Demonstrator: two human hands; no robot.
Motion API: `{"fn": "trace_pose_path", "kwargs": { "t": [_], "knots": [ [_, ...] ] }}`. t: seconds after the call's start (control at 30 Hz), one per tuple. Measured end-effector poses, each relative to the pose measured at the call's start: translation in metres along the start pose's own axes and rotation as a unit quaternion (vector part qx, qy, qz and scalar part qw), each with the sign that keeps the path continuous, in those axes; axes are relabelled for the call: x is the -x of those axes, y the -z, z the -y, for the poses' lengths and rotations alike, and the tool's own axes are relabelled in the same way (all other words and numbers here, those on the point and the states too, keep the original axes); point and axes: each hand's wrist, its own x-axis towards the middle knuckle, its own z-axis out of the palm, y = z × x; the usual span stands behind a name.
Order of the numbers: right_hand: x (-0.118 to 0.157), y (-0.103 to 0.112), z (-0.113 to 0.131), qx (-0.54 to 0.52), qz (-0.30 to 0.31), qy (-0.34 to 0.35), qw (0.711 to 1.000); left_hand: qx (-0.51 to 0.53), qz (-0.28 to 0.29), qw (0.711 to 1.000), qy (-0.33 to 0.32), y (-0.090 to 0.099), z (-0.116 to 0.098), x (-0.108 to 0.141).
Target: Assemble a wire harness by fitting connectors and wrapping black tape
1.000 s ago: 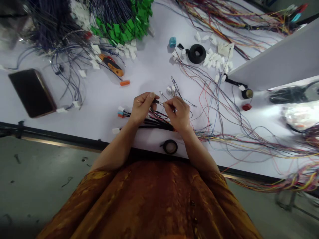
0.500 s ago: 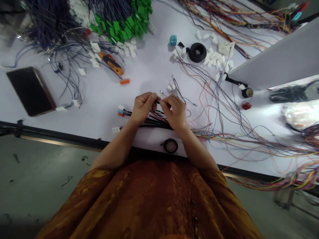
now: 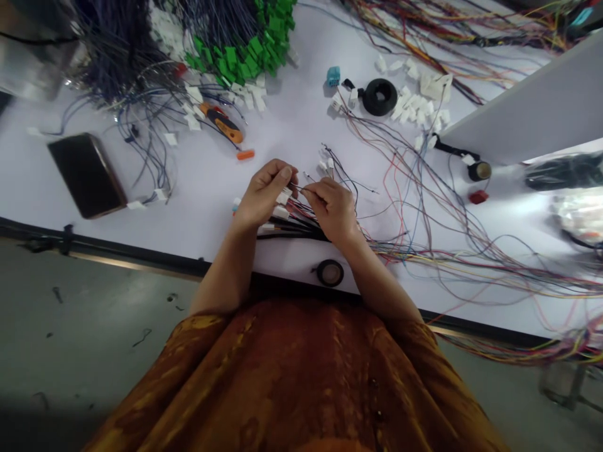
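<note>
My left hand (image 3: 264, 194) is closed around the ends of a black wire harness (image 3: 296, 231), with small white connectors (image 3: 282, 204) showing at its fingertips. My right hand (image 3: 332, 210) pinches a thin dark wire (image 3: 306, 188) that runs across to the left fingers. The harness lies on the white table (image 3: 198, 182) beneath both hands, and the hands hide part of it. Loose thin wires with white connectors (image 3: 327, 166) lie just beyond my right fingers.
A black tape roll (image 3: 330, 273) sits near the table edge. Farther off are a phone (image 3: 87, 176), an orange-handled screwdriver (image 3: 223, 125), bundles with green connectors (image 3: 235, 50), and colored wires spreading right. A grey panel (image 3: 527, 100) stands at right.
My hands have parted slightly, and white connectors now show at the left fingertips. The whole scene has shifted slightly right and upward in view.
</note>
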Motion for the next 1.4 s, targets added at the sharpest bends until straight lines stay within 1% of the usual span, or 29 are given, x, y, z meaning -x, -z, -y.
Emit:
{"fn": "trace_pose_path", "kwargs": {
  "t": [0.1,0.2,0.3,0.37,0.43,0.47,0.53,0.6,0.67,0.77,0.93,1.0,1.1,1.17,1.2,1.23,1.33,1.37,1.4],
  "knots": [
    [-0.001,-0.003,0.002,0.021,0.015,0.004,1.0,-0.006,-0.018,1.0,-0.02,-0.002,0.001,0.0],
    [-0.001,-0.001,0.007,0.064,0.04,0.008,0.997,-0.056,-0.063,0.995,-0.058,-0.008,0.001,0.001],
    [-0.001,-0.003,0.018,0.108,0.102,0.009,0.989,-0.101,-0.118,0.981,-0.115,-0.013,0.003,0.002],
    [-0.001,-0.007,0.023,0.126,0.153,-0.01,0.98,-0.131,-0.146,0.97,-0.142,-0.013,0.005,0.003],
    [0.001,-0.012,0.023,0.139,0.182,-0.034,0.973,-0.147,-0.172,0.961,-0.155,-0.011,0.006,0.003],
    [0.003,-0.014,0.02,0.145,0.186,-0.041,0.971,-0.147,-0.186,0.959,-0.156,-0.01,0.006,0.004],
    [0.01,-0.015,0.009,0.157,0.175,-0.041,0.971,-0.137,-0.214,0.956,-0.143,-0.008,0.004,0.005],
    [0.019,-0.014,-0.007,0.162,0.152,-0.021,0.975,-0.132,-0.235,0.956,-0.119,-0.009,0.001,0.006],
    [0.029,-0.011,-0.02,0.163,0.128,0.005,0.978,-0.135,-0.239,0.956,-0.102,-0.012,-0.002,0.008],
    [0.04,-0.009,-0.029,0.163,0.106,0.019,0.981,-0.126,-0.216,0.963,-0.097,-0.015,-0.004,0.009],
    [0.045,-0.012,-0.025,0.149,0.085,0.025,0.985,-0.077,-0.184,0.974,-0.104,-0.013,-0.001,0.006],
    [0.046,-0.011,-0.025,0.142,0.077,0.021,0.987,-0.056,-0.17,0.979,-0.095,-0.01,0.0,0.003],
    [0.047,-0.009,-0.028,0.126,0.044,-0.008,0.991,-0.007,-0.146,0.989,-0.034,-0.008,0.001,0.0],
    [0.047,-0.007,-0.03,0.123,0.012,-0.032,0.992,0.058,-0.133,0.989,0.019,-0.01,0.001,0.0],
    [0.047,-0.006,-0.03,0.125,-0.001,-0.042,0.991,0.088,-0.116,0.988,0.047,-0.012,0.001,0.0],
    [0.047,-0.006,-0.03,0.129,-0.011,-0.051,0.99,0.11,-0.09,0.987,0.076,-0.016,0.001,0.001],
    [0.047,-0.009,-0.027,0.147,-0.014,-0.071,0.986,0.132,0.021,0.979,0.157,-0.032,-0.001,0.008],
    [0.048,-0.011,-0.026,0.159,-0.007,-0.077,0.984,0.136,0.041,0.975,0.173,-0.038,-0.002,0.01],
    [0.048,-0.014,-0.024,0.171,0.001,-0.082,0.982,0.144,0.044,0.972,0.181,-0.044,-0.002,0.011]
  ]
}}
